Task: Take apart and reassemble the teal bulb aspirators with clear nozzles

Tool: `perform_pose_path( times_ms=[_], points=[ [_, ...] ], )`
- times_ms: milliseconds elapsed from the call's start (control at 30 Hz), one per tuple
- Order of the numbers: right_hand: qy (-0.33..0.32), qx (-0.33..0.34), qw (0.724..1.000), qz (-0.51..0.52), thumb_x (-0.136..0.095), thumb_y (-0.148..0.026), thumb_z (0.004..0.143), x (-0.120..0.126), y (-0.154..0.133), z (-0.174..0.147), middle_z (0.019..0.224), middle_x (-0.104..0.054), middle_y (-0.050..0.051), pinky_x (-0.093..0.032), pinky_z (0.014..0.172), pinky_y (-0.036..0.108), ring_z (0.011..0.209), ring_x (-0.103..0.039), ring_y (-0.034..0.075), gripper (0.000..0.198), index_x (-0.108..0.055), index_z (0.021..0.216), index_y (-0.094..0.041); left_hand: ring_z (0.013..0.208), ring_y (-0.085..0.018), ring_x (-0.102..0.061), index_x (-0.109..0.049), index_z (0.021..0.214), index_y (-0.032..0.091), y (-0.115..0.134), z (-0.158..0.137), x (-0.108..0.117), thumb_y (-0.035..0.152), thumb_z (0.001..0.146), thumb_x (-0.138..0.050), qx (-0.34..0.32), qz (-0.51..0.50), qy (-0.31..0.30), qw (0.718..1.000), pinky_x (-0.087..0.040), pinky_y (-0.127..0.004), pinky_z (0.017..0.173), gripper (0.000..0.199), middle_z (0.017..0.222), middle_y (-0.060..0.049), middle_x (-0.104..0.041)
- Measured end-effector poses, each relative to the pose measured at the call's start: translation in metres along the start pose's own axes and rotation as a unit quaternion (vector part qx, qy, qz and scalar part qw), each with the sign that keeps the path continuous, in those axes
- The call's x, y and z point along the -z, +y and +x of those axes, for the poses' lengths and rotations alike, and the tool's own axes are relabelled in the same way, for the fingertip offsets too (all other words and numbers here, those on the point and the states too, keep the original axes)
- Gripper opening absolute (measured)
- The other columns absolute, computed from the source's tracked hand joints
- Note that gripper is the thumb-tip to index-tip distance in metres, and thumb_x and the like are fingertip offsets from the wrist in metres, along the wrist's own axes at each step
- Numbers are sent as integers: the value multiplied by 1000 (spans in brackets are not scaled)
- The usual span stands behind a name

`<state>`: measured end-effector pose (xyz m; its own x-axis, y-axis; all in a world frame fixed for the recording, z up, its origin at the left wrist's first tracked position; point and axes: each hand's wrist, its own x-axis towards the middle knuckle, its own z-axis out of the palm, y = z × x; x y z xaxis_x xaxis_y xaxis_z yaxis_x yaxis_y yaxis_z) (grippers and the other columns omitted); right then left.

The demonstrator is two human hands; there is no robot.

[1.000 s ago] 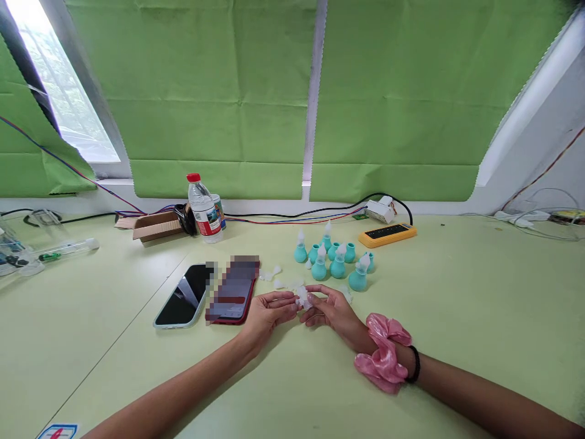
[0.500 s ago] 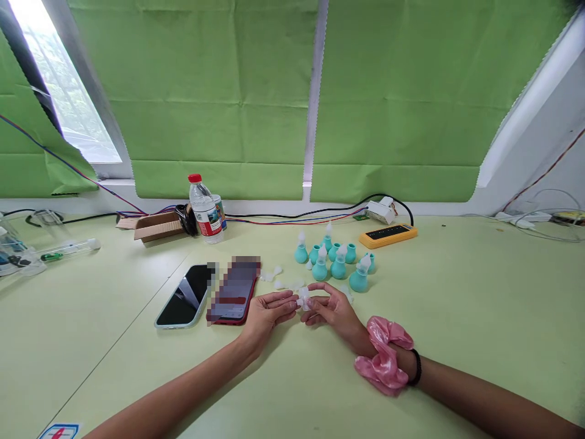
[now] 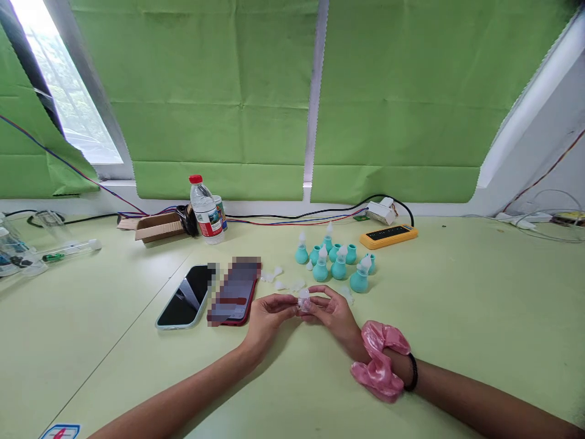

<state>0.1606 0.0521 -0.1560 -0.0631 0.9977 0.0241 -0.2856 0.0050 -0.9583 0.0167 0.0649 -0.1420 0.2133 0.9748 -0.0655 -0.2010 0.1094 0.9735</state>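
Note:
Between my two hands is a small translucent white plastic piece, too small to name exactly. My left hand pinches its left side with thumb and fingers. My right hand grips the other side, its fingers curled around it. Just beyond lie loose translucent pieces on the table. Several turquoise rubber bulbs stand behind my right hand; some carry clear white tips and others have open necks. A pink scrunchie and a black band circle my right wrist.
Left of my hands lie a red-cased phone and a pale-cased phone. Farther back stand a red-capped bottle and an open cardboard box. A yellow-orange device sits at the back right, near cables along the wall.
My fingers have closed in more tightly around the small plastic piece, and its angle has shifted. My right wrist has moved slightly left and down. The bulbs and phones stay in place.

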Motion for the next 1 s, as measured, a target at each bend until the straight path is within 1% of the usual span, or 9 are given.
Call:
perform_pose_path(
  times_ms=[133, 300, 433, 567, 700, 800, 1000],
  points=[
    [5, 6, 1000, 17, -67, -32, 59, 1, -1, 1, 77, -63, 4, -51, 63, 32, 66, -63, 17, 40, -45, 87, -16, 67, -18, -60, -64, 69, 9, -2, 1, 1, 15, 51, -71, 1, 13, 9, 1000, -46, -27, 67, 20, 70, -9, -66],
    [-2, 8, 998, 64, -67, -30, 60, 0, -4, 1, 76, -64, 4, -49, 67, 35, 67, -63, 19, 37, -46, 87, -16, 71, -18, -59, -64, 74, 10, -4, 3, 4, 17, 50, -73, 21, -33, -10, 999, -46, -28, 70, 27, 73, -8, -65],
    [-12, -13, 994, 105, -65, -27, 63, 0, -8, 1, 77, -64, 5, -47, 70, 37, 72, -62, 19, 35, -44, 89, -16, 73, -18, -60, -63, 76, 10, -2, 5, 6, 16, 49, -73, 46, -74, -30, 996, -45, -29, 74, 30, 73, -7, -65],
    [-26, -43, 989, 137, -64, -26, 64, 2, -8, 2, 80, -64, 6, -46, 71, 37, 76, -61, 21, 35, -44, 91, -16, 70, -16, -60, -62, 78, 10, 0, 6, 6, 15, 48, -74, 65, -96, -45, 992, -45, -27, 73, 33, 74, -8, -65],
    [-38, -64, 982, 174, -64, -26, 65, 5, -7, 5, 81, -64, 6, -46, 72, 37, 79, -61, 21, 34, -43, 91, -17, 67, -15, -60, -62, 76, 10, 0, 6, 5, 16, 46, -75, 67, -92, -45, 992, -46, -27, 71, 33, 71, -7, -66],
    [-37, -73, 978, 191, -64, -25, 65, 6, -8, 7, 79, -64, 4, -46, 72, 36, 79, -61, 21, 33, -43, 90, -18, 70, -16, -60, -63, 76, 10, -1, 5, 4, 16, 46, -75, 65, -80, -47, 994, -46, -27, 73, 33, 71, -7, -66],
    [-27, -78, 980, 182, -65, -23, 64, 6, -9, 8, 77, -64, 4, -47, 70, 33, 76, -62, 20, 31, -45, 88, -18, 67, -15, -59, -63, 74, 10, -2, 3, 3, 18, 48, -74, 46, -47, -53, 996, -47, -25, 67, 29, 74, -8, -66]
  ],
)
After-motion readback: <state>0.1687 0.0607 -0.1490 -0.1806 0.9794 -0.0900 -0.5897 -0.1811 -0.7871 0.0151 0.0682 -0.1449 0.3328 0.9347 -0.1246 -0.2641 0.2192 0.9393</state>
